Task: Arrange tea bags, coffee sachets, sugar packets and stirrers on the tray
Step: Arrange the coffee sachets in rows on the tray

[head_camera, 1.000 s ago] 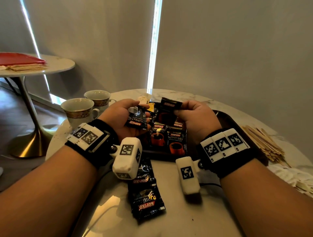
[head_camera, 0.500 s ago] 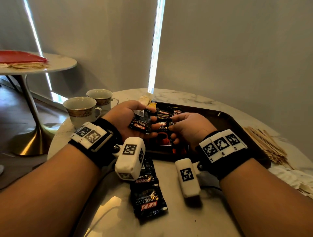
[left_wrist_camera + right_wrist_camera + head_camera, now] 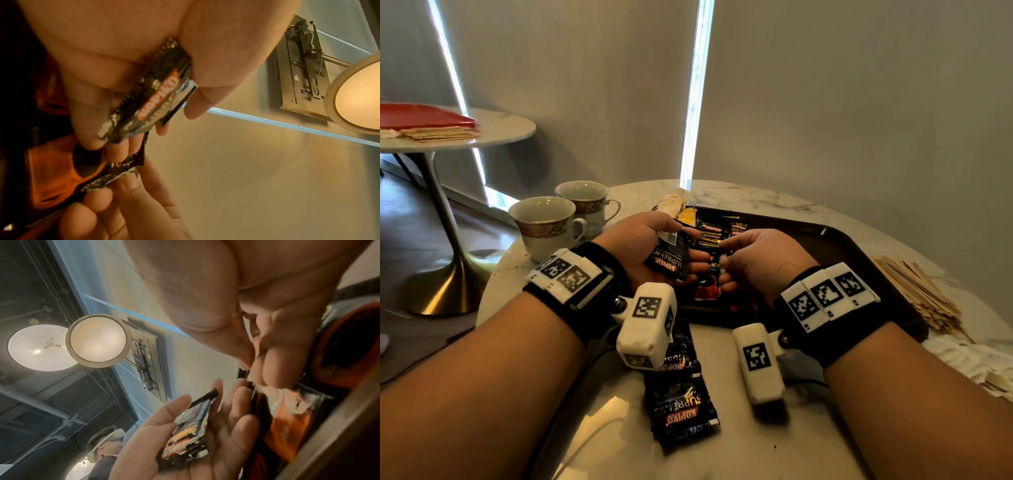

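Black coffee sachets sit in both your hands above the dark tray.
Head view: your left hand (image 3: 650, 240), palm up, curls thumb and fingers round 1 sachet (image 3: 669, 257); your right hand (image 3: 760, 260) pinches a 2nd sachet (image 3: 709, 279) over the tray's (image 3: 852, 246) near left part, where more sachets lie. 2 further sachets (image 3: 681, 407) lie on the marble table (image 3: 774, 445) near you, stirrers (image 3: 917, 291) right of the tray, 2 cups (image 3: 548, 222) to its left. Left wrist view: your thumb (image 3: 207, 91) clamps the sachet (image 3: 152, 100) against the fingers. Right wrist view: your fingertips (image 3: 271, 368) nip the 2nd sachet's (image 3: 287, 415) top edge, just beside your left hand (image 3: 160, 443).
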The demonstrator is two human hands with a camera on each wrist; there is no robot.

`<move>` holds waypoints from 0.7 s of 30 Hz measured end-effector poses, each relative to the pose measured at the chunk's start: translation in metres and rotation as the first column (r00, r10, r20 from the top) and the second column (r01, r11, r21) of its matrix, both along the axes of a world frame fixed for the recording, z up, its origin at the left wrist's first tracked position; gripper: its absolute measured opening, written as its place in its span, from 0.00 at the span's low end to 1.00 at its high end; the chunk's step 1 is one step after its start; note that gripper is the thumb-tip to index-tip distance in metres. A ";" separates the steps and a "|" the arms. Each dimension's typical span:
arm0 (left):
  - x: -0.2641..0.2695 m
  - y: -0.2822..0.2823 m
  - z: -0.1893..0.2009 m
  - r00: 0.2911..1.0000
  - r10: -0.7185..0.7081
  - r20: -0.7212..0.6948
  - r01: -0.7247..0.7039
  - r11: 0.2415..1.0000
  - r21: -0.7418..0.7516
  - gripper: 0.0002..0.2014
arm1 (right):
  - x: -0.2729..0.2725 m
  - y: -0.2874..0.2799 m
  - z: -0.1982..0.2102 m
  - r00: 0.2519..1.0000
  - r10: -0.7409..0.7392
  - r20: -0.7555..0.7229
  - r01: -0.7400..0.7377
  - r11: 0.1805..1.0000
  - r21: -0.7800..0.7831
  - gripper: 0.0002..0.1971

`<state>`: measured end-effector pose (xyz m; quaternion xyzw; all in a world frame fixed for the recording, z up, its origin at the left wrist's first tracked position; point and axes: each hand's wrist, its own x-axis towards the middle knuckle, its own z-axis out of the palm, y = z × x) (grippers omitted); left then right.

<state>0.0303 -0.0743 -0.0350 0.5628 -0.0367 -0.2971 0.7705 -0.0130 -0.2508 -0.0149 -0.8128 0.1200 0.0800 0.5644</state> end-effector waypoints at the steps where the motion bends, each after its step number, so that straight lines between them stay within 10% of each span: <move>1: -0.001 -0.001 0.000 1.000 0.003 0.000 -0.003 1.000 0.003 0.15 | 0.000 0.000 0.000 1.000 -0.002 0.007 0.002 1.000 -0.009 0.16; 21: 0.002 0.003 0.000 0.998 0.038 -0.043 -0.040 0.997 -0.061 0.20 | 0.002 -0.003 -0.002 0.996 0.015 0.089 -0.018 0.999 0.026 0.06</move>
